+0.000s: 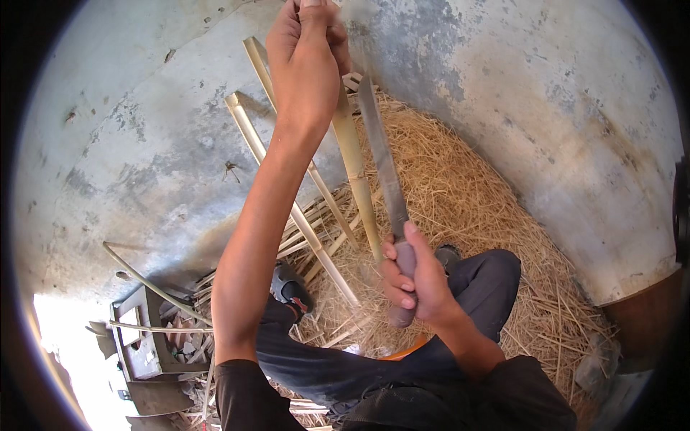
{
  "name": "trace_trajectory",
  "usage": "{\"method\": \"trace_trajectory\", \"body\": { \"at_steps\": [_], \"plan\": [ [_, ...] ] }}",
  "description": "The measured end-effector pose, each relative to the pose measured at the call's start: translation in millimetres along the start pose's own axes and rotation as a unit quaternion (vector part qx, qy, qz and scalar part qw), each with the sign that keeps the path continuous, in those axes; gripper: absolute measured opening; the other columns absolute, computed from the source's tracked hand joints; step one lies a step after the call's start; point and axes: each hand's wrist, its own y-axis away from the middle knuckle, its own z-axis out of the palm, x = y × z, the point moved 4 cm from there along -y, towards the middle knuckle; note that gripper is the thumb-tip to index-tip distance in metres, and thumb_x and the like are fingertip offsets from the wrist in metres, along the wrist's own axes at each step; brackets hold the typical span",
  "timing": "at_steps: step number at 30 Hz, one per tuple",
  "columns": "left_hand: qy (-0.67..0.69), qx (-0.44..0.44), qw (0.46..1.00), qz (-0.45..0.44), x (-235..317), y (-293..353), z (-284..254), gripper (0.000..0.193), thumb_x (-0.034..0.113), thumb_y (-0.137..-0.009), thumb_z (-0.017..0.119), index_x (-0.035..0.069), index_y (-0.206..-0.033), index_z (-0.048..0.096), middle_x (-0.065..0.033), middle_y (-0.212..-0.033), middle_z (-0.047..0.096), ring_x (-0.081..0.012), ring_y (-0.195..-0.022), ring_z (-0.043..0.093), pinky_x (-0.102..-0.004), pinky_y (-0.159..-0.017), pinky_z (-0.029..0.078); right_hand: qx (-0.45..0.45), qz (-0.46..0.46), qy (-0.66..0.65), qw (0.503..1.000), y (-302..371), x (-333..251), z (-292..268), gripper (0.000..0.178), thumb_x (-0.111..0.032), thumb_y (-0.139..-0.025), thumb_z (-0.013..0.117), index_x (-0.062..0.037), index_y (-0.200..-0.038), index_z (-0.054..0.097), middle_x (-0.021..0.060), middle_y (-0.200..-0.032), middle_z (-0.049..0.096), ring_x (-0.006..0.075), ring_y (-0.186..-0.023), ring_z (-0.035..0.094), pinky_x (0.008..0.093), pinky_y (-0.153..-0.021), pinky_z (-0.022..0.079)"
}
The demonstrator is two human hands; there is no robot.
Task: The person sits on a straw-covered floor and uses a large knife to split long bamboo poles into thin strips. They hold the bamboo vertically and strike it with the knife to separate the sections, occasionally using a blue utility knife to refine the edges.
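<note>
My left hand (309, 57) is raised at the top of the view, its fingers closed round the upper end of a yellow-green bamboo pole (352, 151). Part of the grip is cut off by the picture's edge. From there the pole slants down toward the straw between my legs. My right hand (420, 284) grips the handle of a long knife (384, 154), a machete-like tool with a dark grey blade. The blade points up, close along the pole's right side; I cannot tell whether they touch.
Two split bamboo lengths (248, 129) lean on the stained wall (158, 144) at the left. A large heap of straw-like shavings (438, 165) covers the floor behind my legs. At lower left stands a grey metal frame (147, 345) with scraps and thin bent sticks (154, 284) by it.
</note>
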Motion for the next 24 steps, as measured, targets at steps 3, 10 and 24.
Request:
{"method": "trace_trajectory", "body": {
  "at_steps": [3,10,24],
  "plan": [
    [-0.006,-0.021,1.0,0.007,-1.6,-0.7,-5.5,0.029,0.031,-0.11,0.046,0.009,-0.091,0.05,0.0041,-0.07,0.041,-0.0064,-0.055,0.03,-0.0253,-0.051,0.029,-0.012,-0.11,-0.031,0.993,7.1,-14.7,6.3,0.048,-0.057,-0.106,0.032,-0.0113,-0.097,0.045,-0.001,-0.052,0.036,0.0099,-0.034,0.032,0.024,-0.032,0.028],
    [-0.108,0.057,0.992,-0.005,4.3,4.2,2.2,0.031,0.033,-0.11,0.046,0.009,-0.09,0.049,0.0037,-0.07,0.04,-0.007,-0.055,0.033,-0.0257,-0.051,0.03,0.0,-0.068,0.052,0.996,-7.6,19.7,-4.1,0.046,-0.054,-0.107,0.034,-0.0105,-0.097,0.043,0.0001,-0.052,0.037,0.0101,-0.033,0.033,0.0239,-0.033,0.03],
    [-0.052,0.045,0.998,0.012,2.5,1.0,-13.6,0.031,0.033,-0.11,0.045,0.009,-0.091,0.049,0.0033,-0.069,0.04,-0.0078,-0.056,0.034,-0.0261,-0.052,0.031,0.005,0.016,0.068,0.998,-13.8,21.3,-15.2,0.05,-0.056,-0.107,0.033,-0.0093,-0.095,0.044,-0.0007,-0.052,0.037,0.0093,-0.035,0.035,0.0236,-0.035,0.032]
  ]
}}
